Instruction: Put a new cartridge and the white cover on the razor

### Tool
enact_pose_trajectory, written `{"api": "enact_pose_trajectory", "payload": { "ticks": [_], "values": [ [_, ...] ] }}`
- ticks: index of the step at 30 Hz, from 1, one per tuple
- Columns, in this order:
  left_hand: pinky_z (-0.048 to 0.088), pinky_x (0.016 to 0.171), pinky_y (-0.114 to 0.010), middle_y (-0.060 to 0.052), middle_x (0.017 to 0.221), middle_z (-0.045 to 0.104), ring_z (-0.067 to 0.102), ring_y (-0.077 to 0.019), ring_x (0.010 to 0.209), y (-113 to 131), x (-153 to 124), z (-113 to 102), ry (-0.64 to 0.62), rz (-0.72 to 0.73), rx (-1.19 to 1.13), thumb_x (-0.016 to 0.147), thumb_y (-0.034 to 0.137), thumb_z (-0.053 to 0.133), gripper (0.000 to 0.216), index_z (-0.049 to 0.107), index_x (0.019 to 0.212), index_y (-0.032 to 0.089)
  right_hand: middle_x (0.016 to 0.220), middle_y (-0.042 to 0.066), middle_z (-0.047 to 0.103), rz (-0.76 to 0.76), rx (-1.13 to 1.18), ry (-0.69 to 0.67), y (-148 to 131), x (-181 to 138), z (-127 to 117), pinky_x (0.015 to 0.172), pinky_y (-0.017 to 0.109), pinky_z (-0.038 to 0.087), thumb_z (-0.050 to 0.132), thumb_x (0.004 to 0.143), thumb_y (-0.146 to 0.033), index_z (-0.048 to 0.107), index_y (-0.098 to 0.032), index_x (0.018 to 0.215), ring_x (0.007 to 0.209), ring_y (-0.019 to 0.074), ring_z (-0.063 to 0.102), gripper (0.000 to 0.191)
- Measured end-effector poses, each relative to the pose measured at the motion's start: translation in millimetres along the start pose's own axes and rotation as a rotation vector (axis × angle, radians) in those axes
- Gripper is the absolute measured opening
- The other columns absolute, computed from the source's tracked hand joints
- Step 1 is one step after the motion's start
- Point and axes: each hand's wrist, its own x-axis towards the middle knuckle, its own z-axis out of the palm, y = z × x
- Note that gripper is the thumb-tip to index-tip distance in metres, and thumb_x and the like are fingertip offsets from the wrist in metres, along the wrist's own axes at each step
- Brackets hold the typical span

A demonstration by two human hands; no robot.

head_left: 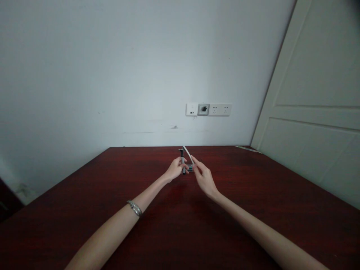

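Observation:
My left hand (174, 169), a metal bracelet on its wrist, is closed round a razor (183, 162). The razor stands upright, with a grey and black handle and a small dark head at the top. Close by on the right, my right hand (204, 178) grips a thin white piece (188, 153) that tilts up and away to the left, like the raised lid of a small case. A small clear and teal part (190, 168) shows low between the two hands. Fingers hide how it joins the white piece.
Under my arms spreads a dark red wooden table (174, 225), its far edge against a white wall (112, 67). A row of wall sockets (220, 110) sits above that edge. A pale panelled door (315, 93) rises on the right. A thin strip (248, 149) lies at the far right corner.

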Motion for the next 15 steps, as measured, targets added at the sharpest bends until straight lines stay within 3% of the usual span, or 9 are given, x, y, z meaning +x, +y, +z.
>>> {"api": "enact_pose_trajectory", "payload": {
  "ticks": [4,8,15],
  "values": [
    [0.046,0.052,-0.022,-0.002,0.066,0.061,0.062,-0.0121,0.053,-2.0,1.5,-1.7,0.015,0.006,0.032,0.081,0.009,0.045,0.011,0.044,0.090,0.014,0.086,0.007,0.063,0.017,-0.036,0.032,1.5,3.1,1.7,0.071,0.030,0.045,0.036,0.087,-0.030,0.050,-0.016,0.126,0.073,0.0161,0.055,0.044],
    [0.048,0.054,-0.024,0.000,0.066,0.060,0.061,-0.0111,0.052,-2.4,2.2,-3.0,0.002,0.018,-0.004,0.079,0.009,0.046,0.010,0.044,0.088,0.014,0.087,0.006,0.060,-0.086,-0.005,-0.027,-7.4,1.6,5.7,0.070,0.027,0.044,0.037,0.087,-0.027,0.049,-0.020,0.128,0.075,0.0153,0.054,0.043],
    [0.047,0.046,-0.021,0.000,0.064,0.060,0.061,-0.0124,0.050,-2.1,-1.8,-11.8,0.114,0.058,0.135,0.076,0.011,0.052,0.009,0.048,0.084,0.014,0.074,0.002,0.049,-0.118,-0.093,0.085,-4.8,17.1,-9.4,0.061,0.024,0.041,0.037,0.089,-0.032,0.049,-0.020,0.127,0.065,0.0132,0.047,0.042]
  ]
}}
